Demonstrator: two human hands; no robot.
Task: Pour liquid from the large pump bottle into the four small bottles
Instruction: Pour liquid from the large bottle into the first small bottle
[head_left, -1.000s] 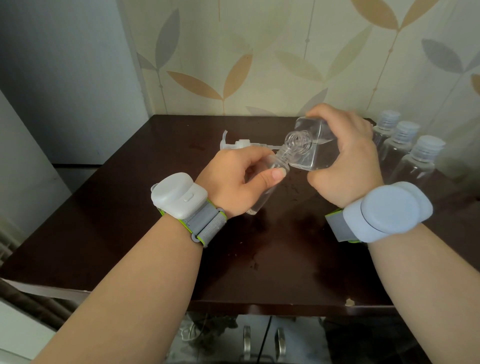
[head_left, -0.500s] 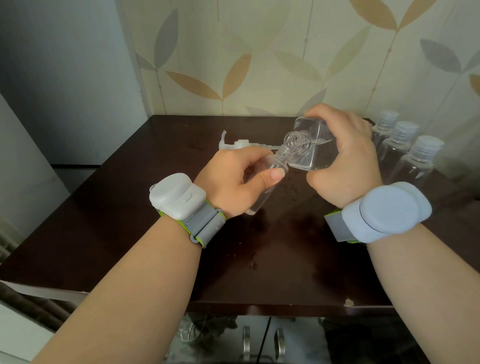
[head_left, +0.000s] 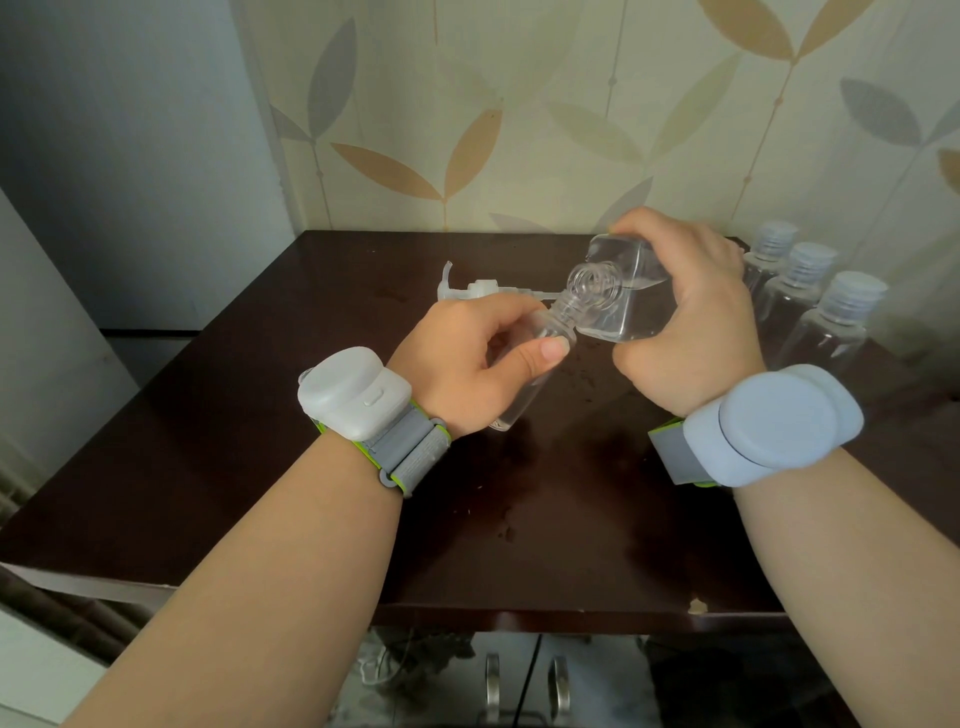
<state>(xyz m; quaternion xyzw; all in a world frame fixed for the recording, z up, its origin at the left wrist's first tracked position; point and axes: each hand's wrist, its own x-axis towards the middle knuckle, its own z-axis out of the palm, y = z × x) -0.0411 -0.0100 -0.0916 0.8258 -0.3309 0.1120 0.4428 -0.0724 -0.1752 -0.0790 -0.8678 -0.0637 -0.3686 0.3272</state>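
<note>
Two necks meet mid-frame: your right hand (head_left: 691, 332) grips the tilted large bottle (head_left: 623, 306), your left hand (head_left: 467, 364) grips the small bottle (head_left: 540, 358) above the table (head_left: 260, 415). Misalignment or overtilting risks spilling; three capped bottles (head_left: 810, 306) wait at right.

The left hand (head_left: 467, 358) grips a small clear bottle (head_left: 524, 384), tilted with its open neck toward the right. The right hand (head_left: 691, 322) holds the large clear bottle (head_left: 618, 301) tipped over, its threaded mouth just above the small bottle's neck. The pump head (head_left: 478, 288) lies on the dark desk (head_left: 260, 441) behind the left hand. Three capped small bottles (head_left: 810, 317) stand at the far right.
</note>
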